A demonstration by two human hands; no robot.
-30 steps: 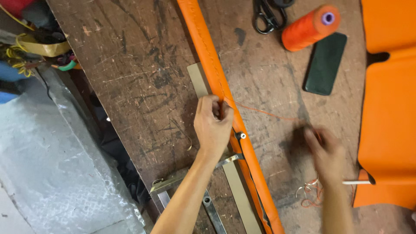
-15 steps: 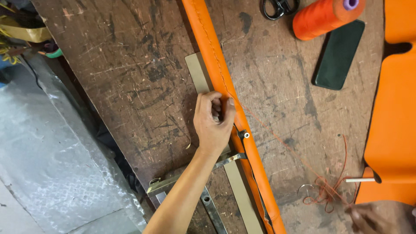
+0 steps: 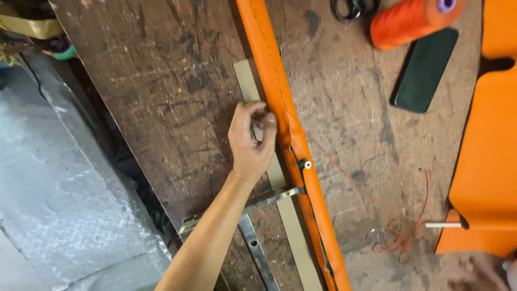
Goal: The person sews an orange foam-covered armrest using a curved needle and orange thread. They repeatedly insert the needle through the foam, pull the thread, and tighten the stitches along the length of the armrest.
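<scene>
My left hand [image 3: 250, 143] sits on the desk [image 3: 161, 97] w/ fingertips pinched together on the edge of the long orange strap [image 3: 280, 108], right at the stitch line, pressing it down so the seam stays flat and doesn't slide. The strap runs diagonally top to bottom across the desk, lying along a thin tan strip [image 3: 249, 81] that backs it and keeps it straight. Just below my hand a small rivet [image 3: 307, 164] shows on the strap, and a metal bracket [image 3: 258, 202] comes off toward the desk edge there. Orange thread [image 3: 350, 178] leads from the seam out to the right and ends in a loose tangle [image 3: 398, 237] near the bottom. My right hand [image 3: 479, 272] is only a blur at the lower right corner, near that tangle; can't tell if it's open or closed, or holding anything. A thin white rod [image 3: 442, 224] pokes out from the orange padded piece [image 3: 490, 161] at the right. Thread spool [image 3: 412, 21], dark phone [image 3: 425, 70] and scissors [image 3: 355, 8] are parked up top, within reach but off the seam.
</scene>
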